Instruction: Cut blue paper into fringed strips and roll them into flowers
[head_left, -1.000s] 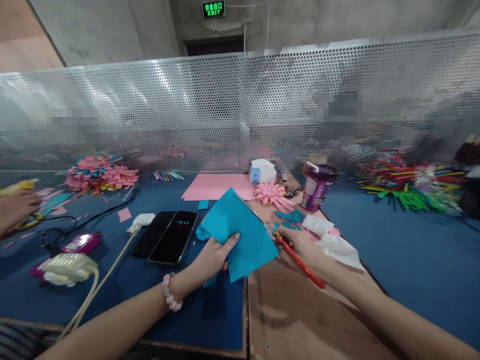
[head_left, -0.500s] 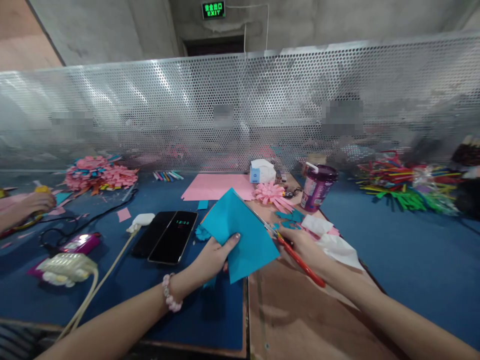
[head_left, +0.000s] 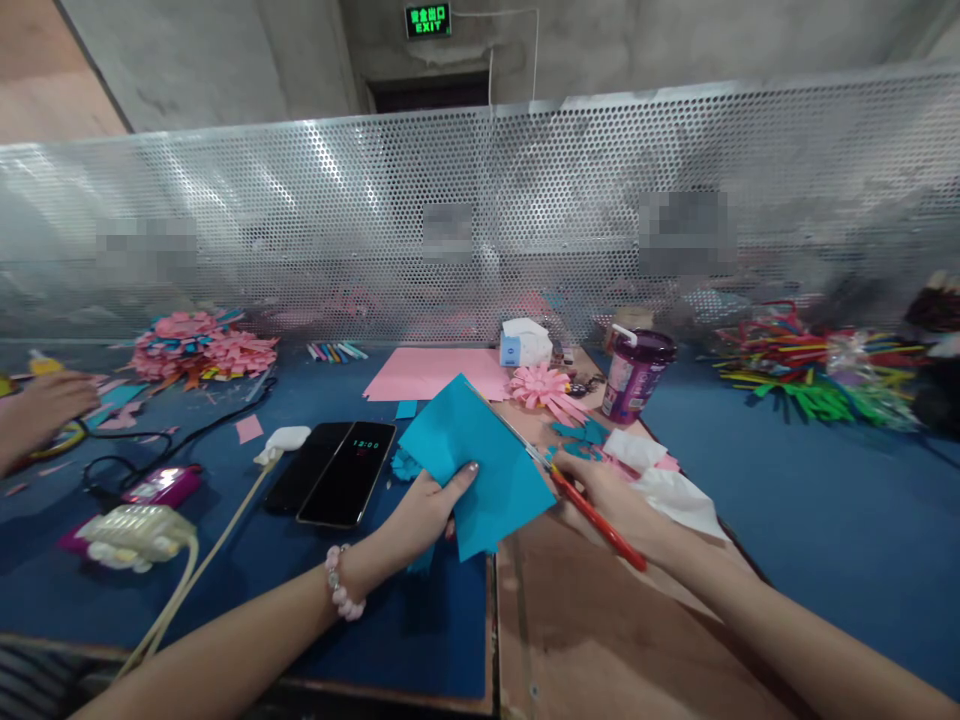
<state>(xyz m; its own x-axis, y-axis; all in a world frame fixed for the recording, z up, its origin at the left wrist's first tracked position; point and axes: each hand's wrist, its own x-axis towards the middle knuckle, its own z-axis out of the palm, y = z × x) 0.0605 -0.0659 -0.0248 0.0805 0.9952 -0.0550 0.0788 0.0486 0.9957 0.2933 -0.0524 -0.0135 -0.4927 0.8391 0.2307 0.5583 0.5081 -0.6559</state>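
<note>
A folded sheet of blue paper is pinched in my left hand, thumb on top, with the rest of the fingers behind it. My right hand grips red-handled scissors, whose blades lie along the paper's upper right edge. Whether the blades are fully closed is hard to make out. Blue scraps lie beyond my right hand, close to a pink paper flower. Crumpled blue paper shows partly behind the left side of the sheet.
Two phones, a white charger and a power strip with cables lie left. Pink paper, a tissue pack and a purple cup stand farther back. Another person's hand is at far left.
The blue paper has shifted and tilted slightly to the left, with the scissors moving a little along with it. The other person's hand at far left has moved left.
</note>
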